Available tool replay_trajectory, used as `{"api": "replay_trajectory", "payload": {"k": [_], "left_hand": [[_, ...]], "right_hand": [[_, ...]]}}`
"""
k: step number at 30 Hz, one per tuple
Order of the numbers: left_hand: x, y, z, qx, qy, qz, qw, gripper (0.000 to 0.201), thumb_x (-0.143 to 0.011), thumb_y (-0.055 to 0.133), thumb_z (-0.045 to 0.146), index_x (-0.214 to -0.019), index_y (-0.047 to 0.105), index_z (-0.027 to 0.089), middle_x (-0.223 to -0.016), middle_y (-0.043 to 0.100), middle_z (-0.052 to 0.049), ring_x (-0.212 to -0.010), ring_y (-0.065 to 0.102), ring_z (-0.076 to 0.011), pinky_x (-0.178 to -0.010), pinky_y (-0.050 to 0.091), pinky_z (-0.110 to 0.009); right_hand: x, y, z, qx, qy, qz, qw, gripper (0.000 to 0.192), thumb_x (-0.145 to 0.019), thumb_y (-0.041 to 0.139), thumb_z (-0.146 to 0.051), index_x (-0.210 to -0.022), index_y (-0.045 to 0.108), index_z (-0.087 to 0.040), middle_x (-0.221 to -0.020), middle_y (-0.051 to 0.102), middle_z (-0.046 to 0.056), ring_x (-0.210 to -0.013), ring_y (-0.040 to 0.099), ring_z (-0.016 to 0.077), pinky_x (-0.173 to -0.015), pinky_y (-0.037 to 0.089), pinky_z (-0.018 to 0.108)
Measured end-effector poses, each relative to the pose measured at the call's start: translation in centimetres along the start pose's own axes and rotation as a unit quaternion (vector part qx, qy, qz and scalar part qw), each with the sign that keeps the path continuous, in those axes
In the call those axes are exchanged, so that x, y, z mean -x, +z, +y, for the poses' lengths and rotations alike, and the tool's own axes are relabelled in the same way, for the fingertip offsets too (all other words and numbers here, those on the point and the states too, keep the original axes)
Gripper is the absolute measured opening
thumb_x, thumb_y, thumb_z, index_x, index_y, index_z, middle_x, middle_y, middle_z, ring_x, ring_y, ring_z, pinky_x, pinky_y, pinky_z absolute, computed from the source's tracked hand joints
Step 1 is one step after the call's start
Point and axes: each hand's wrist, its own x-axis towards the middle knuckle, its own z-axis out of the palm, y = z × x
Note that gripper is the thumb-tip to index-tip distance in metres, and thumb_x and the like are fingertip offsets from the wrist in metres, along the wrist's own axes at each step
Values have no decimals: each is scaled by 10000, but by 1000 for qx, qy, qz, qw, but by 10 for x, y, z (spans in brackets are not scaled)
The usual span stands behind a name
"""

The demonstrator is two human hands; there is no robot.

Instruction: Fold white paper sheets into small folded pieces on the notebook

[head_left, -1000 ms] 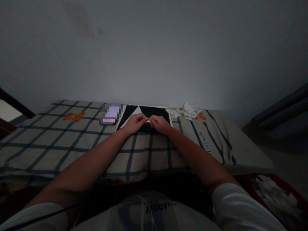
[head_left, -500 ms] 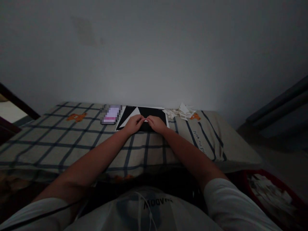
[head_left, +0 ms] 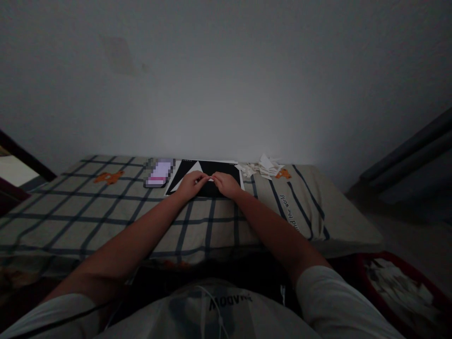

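Note:
My left hand (head_left: 191,184) and my right hand (head_left: 226,184) meet fingertip to fingertip over a black sheet with a white border (head_left: 221,168). Between their pinched fingers shows a small white piece of paper (head_left: 211,178), mostly covered by the fingertips. Both hands are closed on it. A white triangular shape (head_left: 192,172) lies on the black sheet, just beyond my left hand; whether it is loose or printed I cannot tell. To the right of the sheet is a pile of folded white paper pieces (head_left: 267,165).
A phone (head_left: 159,173) with a blurred screen lies left of the sheet. A checked cloth (head_left: 116,200) covers the table, which stands against a grey wall (head_left: 226,84). At the lower right, a red bin (head_left: 384,255) holds white paper scraps.
The view has shifted slightly, so the table things sit a little lower and further left. The hands keep their pinch on the small paper, with the fingers slightly moved.

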Motion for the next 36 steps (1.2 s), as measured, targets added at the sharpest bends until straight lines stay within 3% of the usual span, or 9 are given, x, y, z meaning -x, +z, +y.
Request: {"api": "replay_trajectory", "payload": {"k": [5,8,10,14,19,24,27,31,36], "left_hand": [[-9,-3,13,-13,-2,-75,997,412,-932,398,454,-776,652,171,-778,672,-53,-756,606,-175,-703,433,-281],[-23,-1,20,-33,-22,-90,995,428,-918,397,463,-698,619,172,-677,621,-31,-664,560,-164,-646,394,-282],[-32,4,22,-7,-48,-91,995,423,-906,388,458,-671,595,174,-633,591,-17,-633,540,-158,-624,380,-279],[-41,16,19,57,-100,-70,991,425,-900,350,466,-659,554,182,-633,576,-9,-638,534,-158,-632,406,-279],[-29,20,14,47,-57,-86,994,483,-945,295,497,-748,598,176,-730,615,-28,-726,571,-178,-708,429,-300],[-22,19,6,42,-51,-65,996,400,-934,377,473,-877,639,176,-856,669,-45,-808,602,-192,-755,447,-305],[-23,19,2,25,-56,-64,996,380,-930,376,436,-841,640,177,-840,667,-51,-807,604,-198,-746,448,-312],[-25,18,3,10,-32,-83,996,350,-923,376,393,-764,604,180,-776,641,-48,-762,587,-194,-731,441,-315],[-22,19,8,2,-11,-64,998,327,-926,398,365,-774,619,178,-777,637,-46,-769,580,-188,-708,433,-300]], "right_hand": [[0,-4,6,-63,-1,29,998,277,-969,366,-273,-843,594,-179,-773,600,33,-735,542,152,-715,399,269],[0,-10,13,-115,13,84,990,210,-930,460,-297,-1013,610,-175,-842,640,41,-760,580,153,-712,437,269],[0,-16,17,-130,16,113,985,283,-898,513,-287,-1145,595,-175,-921,659,61,-790,601,159,-697,462,271],[1,-26,25,-111,-8,89,990,229,-878,561,-296,-1031,692,-186,-952,687,71,-816,618,159,-743,488,280],[3,-24,30,-140,32,61,988,233,-836,623,-327,-992,732,-192,-907,729,55,-756,640,152,-716,499,281],[3,-20,29,-216,86,58,971,299,-772,686,-373,-1005,728,-190,-940,742,64,-796,669,161,-737,519,288],[2,-20,31,-253,109,57,960,264,-771,682,-376,-938,733,-179,-918,738,69,-837,674,175,-793,516,315],[2,-23,33,-263,146,70,951,210,-791,648,-374,-766,707,-173,-752,706,41,-731,650,161,-756,503,317],[1,-20,32,-387,192,50,900,229,-754,676,-399,-713,622,-181,-678,679,9,-645,629,127,-683,503,279]]}}
